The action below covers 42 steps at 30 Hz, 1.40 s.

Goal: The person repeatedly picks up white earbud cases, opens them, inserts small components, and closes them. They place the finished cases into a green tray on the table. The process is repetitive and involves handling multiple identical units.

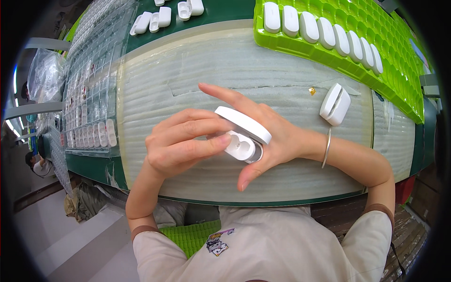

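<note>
The hands are shown above the tabletop (202, 66): the left hand (176, 134) is pinched at the fingertips on the left side of a glossy white plastic case with rounded ends (246, 127), while the right hand (277, 124) is spread, its thumb and one finger stretched wide apart and the case laid against its palm. The case is held between the two, over the near middle of the tabletop.

Its long axis is slanted from upper left to lower right, the left end being directed away from the body and the right end toward it. The lid is swung open on the far side, and the open mouth is turned toward the body. The lid is smooth, white and unmarked on the visible face; in the base, rounded white wells (239, 149) are seen, with a greyish band at the right end.

One further white case (334, 103), marked by a dark lengthwise slit, is placed beyond the right forearm, near one small gold-coloured piece (312, 91). Eight white rounded cases (309, 28) are stood in a single row in one bright green moulded plastic tray (394, 51). At the far edge, at least three white cases (164, 16) are grouped. One metal bangle (327, 148) is worn on the right wrist.
</note>
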Motion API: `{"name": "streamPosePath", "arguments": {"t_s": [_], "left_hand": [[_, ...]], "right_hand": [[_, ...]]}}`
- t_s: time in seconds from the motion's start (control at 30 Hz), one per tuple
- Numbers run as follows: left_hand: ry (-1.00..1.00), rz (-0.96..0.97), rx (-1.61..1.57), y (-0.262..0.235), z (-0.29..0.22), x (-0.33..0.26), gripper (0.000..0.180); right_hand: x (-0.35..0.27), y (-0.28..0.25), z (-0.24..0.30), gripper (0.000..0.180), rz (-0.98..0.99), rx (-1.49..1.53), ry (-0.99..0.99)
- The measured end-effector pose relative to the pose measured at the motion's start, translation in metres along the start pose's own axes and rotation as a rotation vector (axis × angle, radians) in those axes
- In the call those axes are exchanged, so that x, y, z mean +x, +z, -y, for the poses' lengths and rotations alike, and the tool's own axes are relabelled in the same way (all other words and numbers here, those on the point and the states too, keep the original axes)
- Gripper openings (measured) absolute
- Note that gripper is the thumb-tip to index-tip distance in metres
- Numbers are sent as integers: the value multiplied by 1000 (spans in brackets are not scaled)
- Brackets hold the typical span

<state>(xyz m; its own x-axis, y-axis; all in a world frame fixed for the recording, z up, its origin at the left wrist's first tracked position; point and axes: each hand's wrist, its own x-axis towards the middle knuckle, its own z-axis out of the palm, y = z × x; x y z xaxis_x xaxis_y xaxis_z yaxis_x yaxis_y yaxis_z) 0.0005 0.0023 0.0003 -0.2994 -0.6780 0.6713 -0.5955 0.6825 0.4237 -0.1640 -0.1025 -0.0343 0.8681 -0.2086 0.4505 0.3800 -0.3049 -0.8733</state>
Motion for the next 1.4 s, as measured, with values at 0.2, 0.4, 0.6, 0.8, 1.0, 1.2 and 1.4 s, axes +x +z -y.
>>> {"name": "streamPosePath", "arguments": {"t_s": [0.2, 0.4, 0.6, 0.8, 1.0, 1.2, 1.4], "left_hand": [[116, 29, 55, 1, -1, 4, 28], [77, 44, 36, 0, 1, 5, 28], [0, -2, 40, 3, -2, 3, 27], [-57, -38, 39, 0, -5, 7, 28], [51, -77, 122, 1, 0, 1, 29], [140, -117, 161, 5, 0, -6, 29], [188, -154, 117, 9, 4, -9, 27]], "right_hand": [[-1, 0, 1, 120, 22, 31, 46], [0, 2, -1, 119, -14, -20, 5], [-1, 1, -1, 118, -21, 23, 27], [0, 2, -1, 117, -25, 21, 18], [0, 2, -2, 118, -12, 33, 26], [-1, 5, -3, 119, -1, 100, 39], [0, 5, -2, 119, 4, 161, 64]]}}
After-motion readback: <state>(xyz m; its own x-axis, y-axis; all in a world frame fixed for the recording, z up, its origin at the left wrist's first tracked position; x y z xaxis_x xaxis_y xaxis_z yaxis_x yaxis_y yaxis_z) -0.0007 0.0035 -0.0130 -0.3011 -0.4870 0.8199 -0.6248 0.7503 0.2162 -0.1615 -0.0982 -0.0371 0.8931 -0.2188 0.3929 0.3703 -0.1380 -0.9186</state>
